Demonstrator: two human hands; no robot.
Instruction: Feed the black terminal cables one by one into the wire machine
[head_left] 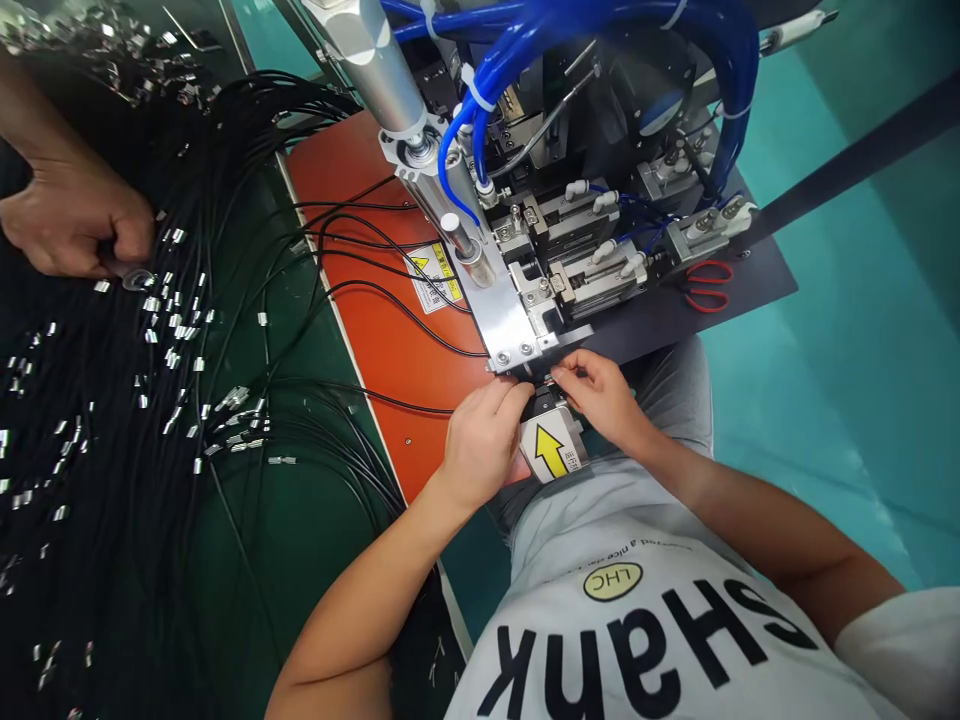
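Note:
My left hand (486, 437) is closed at the near end of the machine's metal plate (501, 310), its fingers round a black cable (397, 404) that runs in from the left. Across a small gap, my right hand (600, 398) pinches at the same spot, thumb and forefinger together. Whatever lies between those fingertips is too small and too hidden to name. Just below both hands sits a metal block with a yellow arrow label (551, 450). Several more black cables (375, 290) lead across the orange base (375, 350) into the machine's side.
Above my hands rise a silver air cylinder (375, 70) and thick blue hoses (525, 60). Red-handled scissors (707, 287) lie on the dark plate at right. Black cables with shiny metal ends (176, 340) cover the green table at left, where another person's hand (82, 225) is closed.

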